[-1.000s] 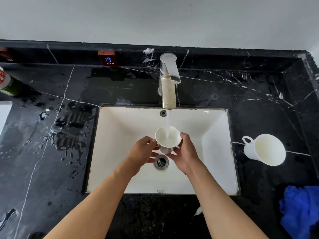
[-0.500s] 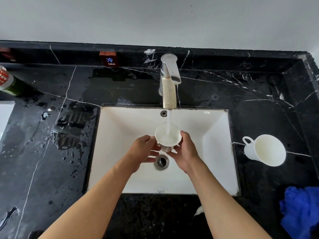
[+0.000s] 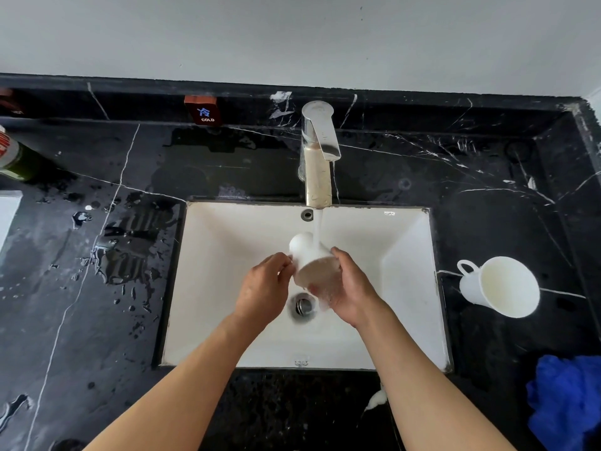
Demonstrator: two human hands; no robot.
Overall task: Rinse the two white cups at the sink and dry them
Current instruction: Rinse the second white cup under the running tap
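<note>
Both my hands hold a white cup (image 3: 310,257) over the white sink (image 3: 227,252), above the drain. The cup is tipped over, its base pointing away from me and its mouth turned towards me and down. Water from the chrome tap (image 3: 318,157) runs onto its outer wall and spills over my right hand (image 3: 349,288), which cups the lower side. My left hand (image 3: 265,289) grips the cup's left side. The second white cup (image 3: 499,286) lies on its side on the black counter right of the sink, handle to the left, mouth facing me.
A blue cloth (image 3: 567,398) lies at the counter's front right corner. A green bottle (image 3: 11,154) stands at the far left edge. Puddles of water (image 3: 126,252) cover the black marble left of the sink. A red "COLD" tag (image 3: 201,109) sits on the back ledge.
The cup was upright and filling under the stream; now it is tipped with its mouth down towards me, and water pours out over my right hand.
</note>
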